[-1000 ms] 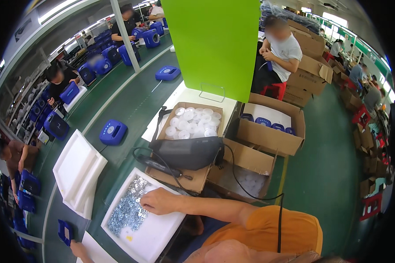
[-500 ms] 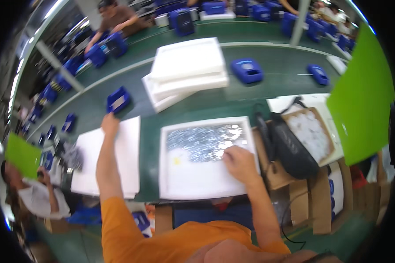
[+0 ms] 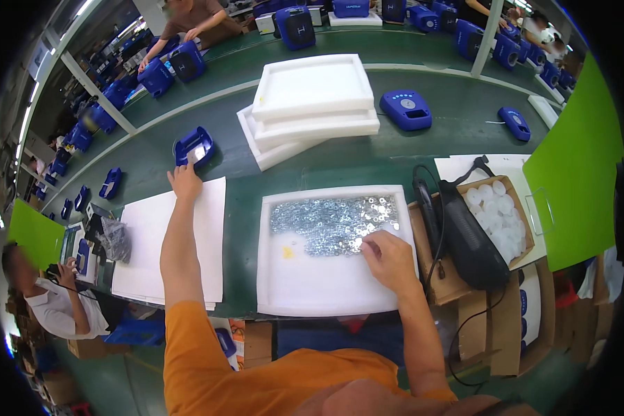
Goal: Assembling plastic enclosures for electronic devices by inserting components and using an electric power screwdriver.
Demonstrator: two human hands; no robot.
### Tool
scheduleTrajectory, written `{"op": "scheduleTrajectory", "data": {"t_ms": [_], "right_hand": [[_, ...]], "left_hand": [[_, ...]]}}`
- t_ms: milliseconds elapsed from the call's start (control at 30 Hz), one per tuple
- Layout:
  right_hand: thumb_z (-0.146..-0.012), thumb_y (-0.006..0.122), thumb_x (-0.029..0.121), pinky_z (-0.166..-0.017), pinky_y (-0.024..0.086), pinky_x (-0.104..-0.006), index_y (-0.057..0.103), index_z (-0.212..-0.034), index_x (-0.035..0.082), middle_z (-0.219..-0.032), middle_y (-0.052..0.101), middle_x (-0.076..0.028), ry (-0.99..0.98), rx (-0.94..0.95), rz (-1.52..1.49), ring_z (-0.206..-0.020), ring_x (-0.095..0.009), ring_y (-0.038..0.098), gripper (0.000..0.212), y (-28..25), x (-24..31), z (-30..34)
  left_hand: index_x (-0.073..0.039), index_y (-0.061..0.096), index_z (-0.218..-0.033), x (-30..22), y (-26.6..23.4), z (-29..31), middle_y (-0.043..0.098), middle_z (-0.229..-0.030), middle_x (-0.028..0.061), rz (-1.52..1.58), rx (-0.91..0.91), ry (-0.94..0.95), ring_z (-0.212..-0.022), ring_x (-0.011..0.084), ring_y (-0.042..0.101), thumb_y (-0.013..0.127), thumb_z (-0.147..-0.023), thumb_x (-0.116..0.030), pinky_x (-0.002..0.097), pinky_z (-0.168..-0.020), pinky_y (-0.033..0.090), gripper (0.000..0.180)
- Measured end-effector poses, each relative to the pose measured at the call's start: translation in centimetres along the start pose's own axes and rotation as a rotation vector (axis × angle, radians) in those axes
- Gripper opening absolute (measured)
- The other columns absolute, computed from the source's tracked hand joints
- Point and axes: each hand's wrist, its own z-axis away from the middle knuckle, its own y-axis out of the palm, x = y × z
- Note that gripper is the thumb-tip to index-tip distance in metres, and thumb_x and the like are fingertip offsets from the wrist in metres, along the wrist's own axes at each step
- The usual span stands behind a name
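Note:
My left hand point(image 3: 185, 183) reaches out over the far edge of white foam sheets point(image 3: 163, 243). Its fingers are apart, and the tips are at the near edge of a blue plastic housing point(image 3: 202, 157) lying open side up on the green bench. My right hand point(image 3: 393, 262) is at a shallow white foam tray point(image 3: 326, 295), thumb and forefinger pinched together at the edge of a spread of small shiny metal washers point(image 3: 326, 225). Whatever is between those fingertips is too small to make out. A small yellow mark point(image 3: 288, 252) shows on the tray floor.
Stacked white foam trays point(image 3: 315, 90) stand beyond, beside a blue cover point(image 3: 405, 111). On the right are a black mesh bag point(image 3: 468, 236) and a carton of white plastic pieces point(image 3: 496, 215). More blue housings point(image 3: 111, 183) lie left. A seated person point(image 3: 69, 298) is at left.
The left hand's fingers have spread at the blue housing. My right hand stays at the washers, its fingertips still together. The whole view has shifted slightly and is sharper.

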Motion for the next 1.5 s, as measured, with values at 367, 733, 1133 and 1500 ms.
{"op": "scheduleTrajectory", "data": {"t_ms": [367,733,1133,1500], "right_hand": [[-0.098,0.081,0.009,-0.073,0.063,-0.04,0.079,-0.104,0.006,-0.097,0.081,-0.011,-0.075,-0.015,0.005,-0.08,-0.031,0.08,0.006,0.5,-0.8,0.3],[-0.099,0.082,0.007,-0.07,0.063,-0.0369,0.08,-0.105,0.004,-0.096,0.08,-0.011,-0.098,-0.152,-0.092,-0.077,-0.028,0.078,0.007,0.1,0.4,0.4],[-0.095,0.092,0.013,-0.07,0.063,-0.0331,0.072,-0.145,0.0,-0.113,0.079,-0.016,-0.222,0.086,-0.162,-0.088,-0.025,0.076,0.055,-3.6,9.4,2.6],[-0.1,0.088,0.016,-0.083,0.069,-0.0323,0.076,-0.133,-0.009,-0.112,0.083,-0.014,0.226,0.081,-0.324,-0.1,-0.017,0.08,0.043,-6.4,8.2,1.3]], "left_hand": [[-0.008,0.08,-0.116,1.8,-6.6,0.5,0.081,-0.119,0.0155,0.344,-0.313,-0.043,-0.115,0.034,0.077,0.07,-0.11,-0.023,0.0543,-0.121,0.047,0.019],[-0.001,0.071,-0.124,-3.3,-22.2,16.6,0.074,-0.111,0.0036,1.898,0.209,0.043,-0.106,0.0134,0.067,0.063,-0.117,-0.023,0.0293,-0.101,0.049,0.024],[-0.005,0.069,-0.113,-9.5,-27.1,29.6,0.073,-0.101,-0.001,1.9,0.868,0.077,-0.093,0.0065,0.064,0.073,-0.111,-0.028,0.0229,-0.086,0.048,0.023],[0.003,0.063,-0.154,-12.6,-21.2,28.9,0.082,-0.118,0.0094,2.169,0.735,0.024,-0.106,0.0154,0.075,0.046,-0.121,-0.066,0.0348,-0.095,0.057,0.078]]}}
